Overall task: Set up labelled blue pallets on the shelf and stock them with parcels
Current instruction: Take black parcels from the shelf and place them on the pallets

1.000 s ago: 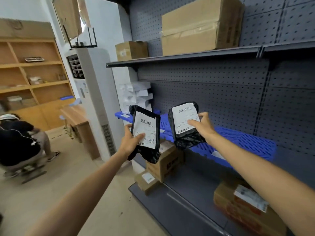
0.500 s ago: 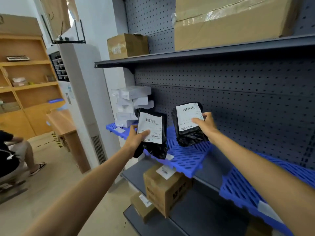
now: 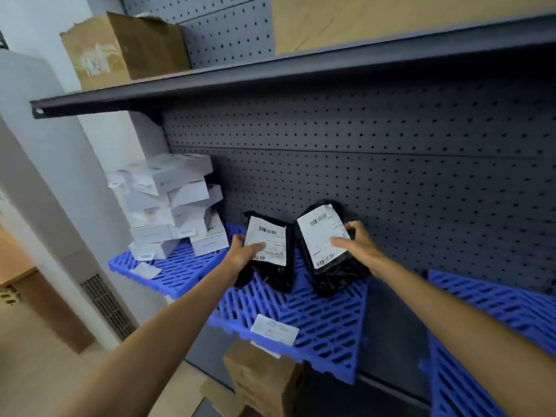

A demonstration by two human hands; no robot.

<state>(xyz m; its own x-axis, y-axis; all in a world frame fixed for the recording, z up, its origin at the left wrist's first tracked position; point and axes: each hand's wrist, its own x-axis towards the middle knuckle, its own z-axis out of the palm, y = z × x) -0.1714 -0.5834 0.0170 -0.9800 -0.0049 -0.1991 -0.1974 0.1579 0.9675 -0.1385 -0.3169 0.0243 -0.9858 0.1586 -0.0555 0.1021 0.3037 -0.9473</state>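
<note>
Left parcel [image 3: 270, 237] and right parcel [image 3: 319, 233] at the pallet [image 3: 325, 323], centre frame.
Left hand [image 3: 243, 255] grips the left parcel, right hand [image 3: 359, 245] the right parcel, thumbs in front; the lower ends seem to touch the blue slats.

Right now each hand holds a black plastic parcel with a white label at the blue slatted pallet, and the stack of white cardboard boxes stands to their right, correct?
No. The head view shows the stack of white cardboard boxes to their left, not right. The left hand grips the left black parcel, the right hand the right black parcel, at the blue slatted pallet.
</note>
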